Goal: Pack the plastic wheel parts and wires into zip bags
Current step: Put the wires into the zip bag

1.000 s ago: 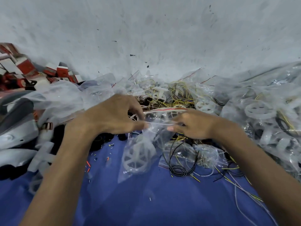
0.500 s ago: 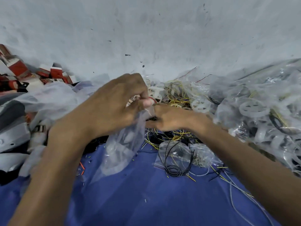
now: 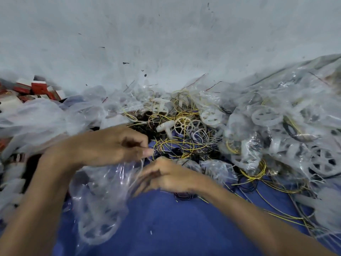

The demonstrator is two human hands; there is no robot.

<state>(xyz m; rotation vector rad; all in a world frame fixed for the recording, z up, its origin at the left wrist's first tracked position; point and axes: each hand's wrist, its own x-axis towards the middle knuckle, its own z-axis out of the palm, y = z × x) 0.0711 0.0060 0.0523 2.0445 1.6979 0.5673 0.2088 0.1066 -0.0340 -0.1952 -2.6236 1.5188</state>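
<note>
Left hand (image 3: 110, 145): fingers curled, thumb against forefinger, pinching the top edge of the clear zip bag (image 3: 103, 196). Right hand (image 3: 171, 176): just right of the bag, fingers (image 3: 145, 180) pointing left and touching its side; motion blur, so cannot tell whether they grip or only rest there. The bag hangs from the left hand over the blue cloth (image 3: 175, 228), near centre-left, with a white wheel part (image 3: 96, 230) at its bottom. Beyond the hands: tangle of yellow and black wires (image 3: 177, 145) and a white T-shaped piece (image 3: 166, 127). Right: heap of filled bags (image 3: 276, 126). Far left: red-and-white boxes (image 3: 36, 87), against the grey wall (image 3: 166, 43)
</note>
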